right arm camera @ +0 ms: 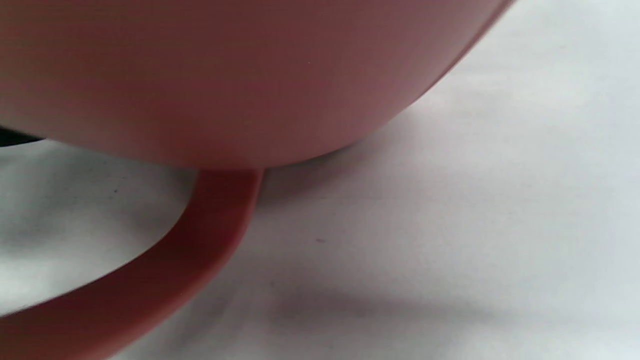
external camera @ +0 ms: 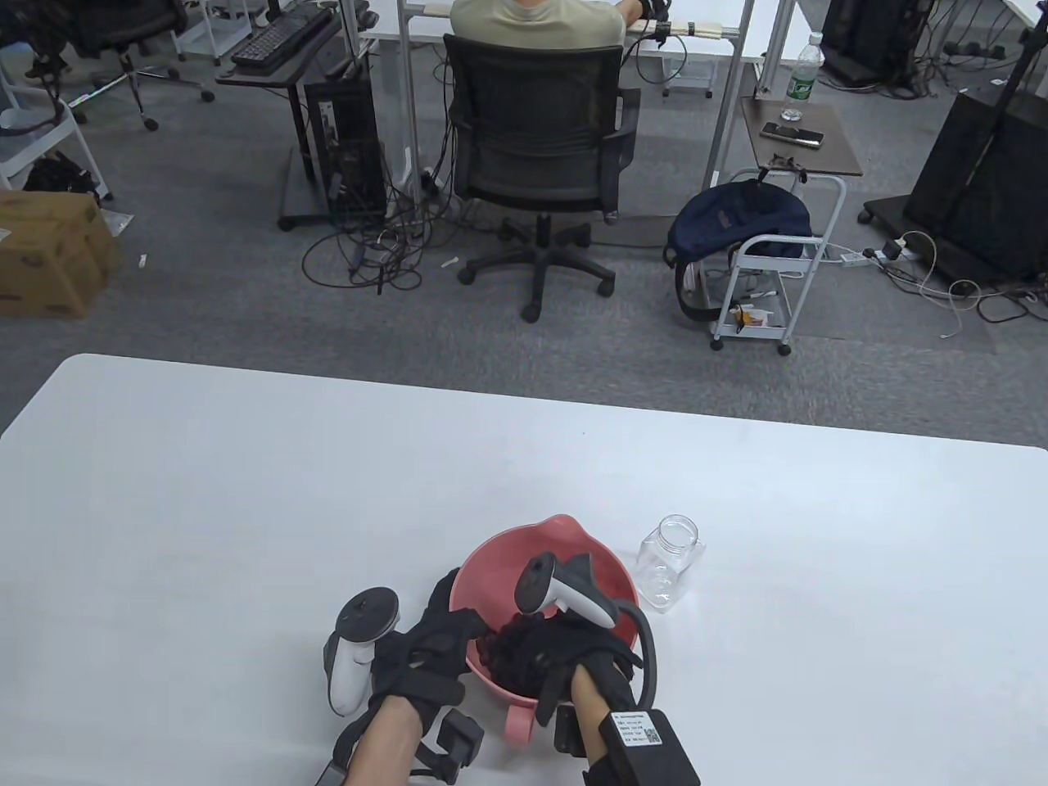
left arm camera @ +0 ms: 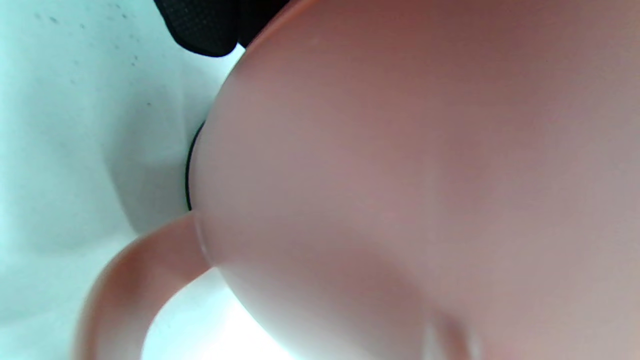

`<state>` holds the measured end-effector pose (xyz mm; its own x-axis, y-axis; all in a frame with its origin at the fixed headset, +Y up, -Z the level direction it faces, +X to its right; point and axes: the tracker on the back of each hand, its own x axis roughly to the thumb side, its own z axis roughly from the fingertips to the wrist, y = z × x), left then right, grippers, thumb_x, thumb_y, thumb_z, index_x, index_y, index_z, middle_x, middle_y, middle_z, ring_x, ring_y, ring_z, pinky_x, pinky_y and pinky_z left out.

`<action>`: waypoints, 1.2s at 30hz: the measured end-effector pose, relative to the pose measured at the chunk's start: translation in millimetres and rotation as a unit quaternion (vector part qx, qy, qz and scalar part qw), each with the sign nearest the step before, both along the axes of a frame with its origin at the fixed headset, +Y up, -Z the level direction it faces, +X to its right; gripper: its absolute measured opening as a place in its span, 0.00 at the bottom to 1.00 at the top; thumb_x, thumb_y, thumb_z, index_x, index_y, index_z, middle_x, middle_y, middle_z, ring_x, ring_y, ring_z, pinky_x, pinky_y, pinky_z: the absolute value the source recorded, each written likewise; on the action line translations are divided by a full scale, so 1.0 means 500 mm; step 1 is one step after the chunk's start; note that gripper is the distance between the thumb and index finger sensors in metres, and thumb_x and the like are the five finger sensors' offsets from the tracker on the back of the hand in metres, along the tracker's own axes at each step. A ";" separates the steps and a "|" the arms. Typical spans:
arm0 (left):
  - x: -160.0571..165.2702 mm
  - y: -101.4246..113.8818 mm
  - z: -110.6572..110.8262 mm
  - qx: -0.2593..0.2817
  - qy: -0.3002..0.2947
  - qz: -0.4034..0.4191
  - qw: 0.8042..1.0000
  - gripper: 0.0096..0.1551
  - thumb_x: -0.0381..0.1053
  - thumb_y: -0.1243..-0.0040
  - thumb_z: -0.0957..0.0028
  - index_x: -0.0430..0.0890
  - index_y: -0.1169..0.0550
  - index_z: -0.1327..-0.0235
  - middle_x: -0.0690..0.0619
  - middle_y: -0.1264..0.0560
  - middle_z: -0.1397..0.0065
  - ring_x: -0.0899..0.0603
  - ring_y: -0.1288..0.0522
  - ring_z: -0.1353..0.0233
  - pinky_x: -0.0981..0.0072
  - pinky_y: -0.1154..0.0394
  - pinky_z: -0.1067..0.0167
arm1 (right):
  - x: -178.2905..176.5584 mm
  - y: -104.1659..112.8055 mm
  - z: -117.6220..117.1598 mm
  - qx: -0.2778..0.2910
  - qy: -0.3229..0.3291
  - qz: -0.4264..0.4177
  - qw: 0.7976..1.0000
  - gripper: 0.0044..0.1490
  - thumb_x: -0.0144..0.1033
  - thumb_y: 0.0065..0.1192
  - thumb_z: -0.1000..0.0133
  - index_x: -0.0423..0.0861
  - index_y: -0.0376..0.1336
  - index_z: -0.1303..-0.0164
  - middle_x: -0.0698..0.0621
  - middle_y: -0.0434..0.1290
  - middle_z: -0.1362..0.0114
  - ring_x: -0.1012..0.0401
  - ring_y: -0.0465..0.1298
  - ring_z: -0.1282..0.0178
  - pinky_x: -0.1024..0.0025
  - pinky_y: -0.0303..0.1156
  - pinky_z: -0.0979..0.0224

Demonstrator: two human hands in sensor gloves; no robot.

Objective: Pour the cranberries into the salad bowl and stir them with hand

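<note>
A pink salad bowl (external camera: pixel 565 532) with a loop handle (external camera: pixel 520 725) stands near the table's front edge. My left hand (external camera: pixel 446 610) holds the bowl's left rim, fingers laid over its outer wall. My right hand (external camera: pixel 512 655) reaches down inside the bowl; its fingers merge with a dark mass at the bottom, so their pose and the cranberries are hard to tell apart. An empty clear jar (external camera: pixel 670 561) stands upright just right of the bowl, without a lid. The wrist views are filled by the bowl's outer wall (left arm camera: pixel 400 175) (right arm camera: pixel 225 75) and its handle (right arm camera: pixel 200 250).
The white table (external camera: pixel 246 491) stretches wide to the left, right and beyond the bowl. Past its far edge are grey carpet, an office chair (external camera: pixel 536 147) with a seated person, a small cart (external camera: pixel 765 278) and cables.
</note>
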<state>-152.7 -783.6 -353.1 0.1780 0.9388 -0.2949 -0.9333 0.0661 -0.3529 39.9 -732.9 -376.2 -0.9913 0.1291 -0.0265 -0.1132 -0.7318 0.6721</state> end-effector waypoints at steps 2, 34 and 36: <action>0.000 0.000 -0.001 -0.002 -0.001 0.002 1.000 0.44 0.58 0.51 0.36 0.61 0.58 0.14 0.45 0.51 0.09 0.31 0.45 0.15 0.40 0.38 0.22 | 0.000 0.003 0.000 0.006 0.003 -0.015 1.000 0.35 0.70 0.61 0.51 0.90 0.57 0.32 0.92 0.70 0.21 0.86 0.72 0.17 0.72 0.78 0.18; 0.005 0.038 0.010 0.052 0.045 -0.059 0.996 0.41 0.49 0.47 0.37 0.61 0.51 0.14 0.50 0.45 0.10 0.33 0.40 0.16 0.39 0.38 0.23 | 0.024 0.060 0.055 0.292 -0.016 -0.145 0.945 0.44 0.73 0.62 0.50 0.64 0.58 0.24 0.55 0.61 0.14 0.53 0.66 0.17 0.53 0.71 0.24; 0.005 0.037 0.009 0.052 0.042 -0.062 0.996 0.41 0.50 0.47 0.37 0.61 0.51 0.14 0.50 0.45 0.10 0.33 0.39 0.16 0.40 0.38 0.23 | 0.029 0.068 0.065 0.313 -0.015 -0.161 0.936 0.44 0.73 0.62 0.49 0.64 0.57 0.23 0.54 0.60 0.13 0.53 0.66 0.17 0.53 0.70 0.23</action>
<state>-150.0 -765.3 -348.5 0.2737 0.9374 -0.2151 -0.9416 0.2156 -0.2587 54.4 -698.9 -343.6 -0.8984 0.4204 0.1267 -0.4075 -0.9058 0.1163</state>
